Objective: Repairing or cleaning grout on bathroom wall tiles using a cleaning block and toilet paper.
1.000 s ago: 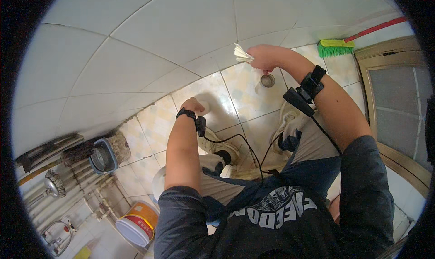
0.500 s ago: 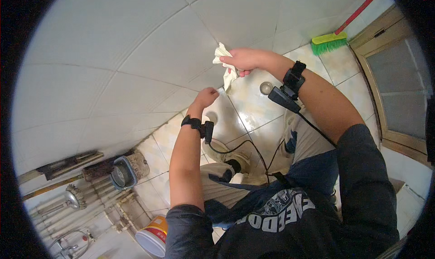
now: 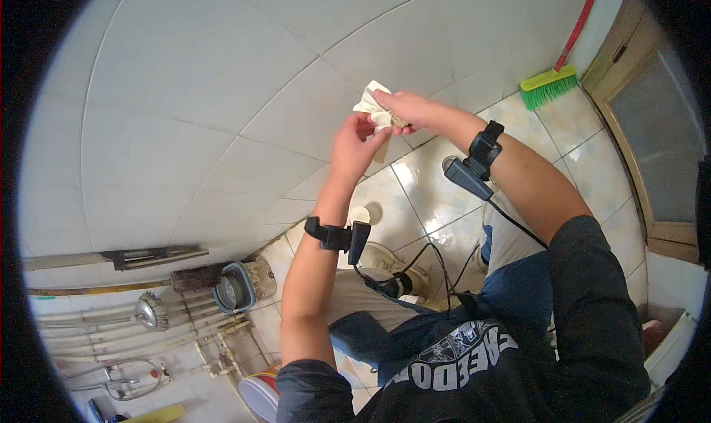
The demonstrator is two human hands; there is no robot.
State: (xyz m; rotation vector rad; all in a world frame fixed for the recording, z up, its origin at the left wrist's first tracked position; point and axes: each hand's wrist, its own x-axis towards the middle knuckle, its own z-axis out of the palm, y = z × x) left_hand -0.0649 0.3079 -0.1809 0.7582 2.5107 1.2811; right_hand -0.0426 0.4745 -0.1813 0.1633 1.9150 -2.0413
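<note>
The paper (image 3: 369,99) looks matt, the floor tiles (image 3: 433,193) glossy.

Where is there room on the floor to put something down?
Bare tiles lie between the green broom and the door. Another shiny bare patch is between the white round thing and the black right-wrist device. It's crowded by the shoe and blue tub, and where left hand and right hand hold a white sheet.

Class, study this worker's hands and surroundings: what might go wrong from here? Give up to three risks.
The thin white sheet, held by the right hand with the left hand at it, might tear if the two pull apart.
The black cable from the right wrist device could snag on the knee.
The floor tiles shine; if wet, a foot might slip.
</note>
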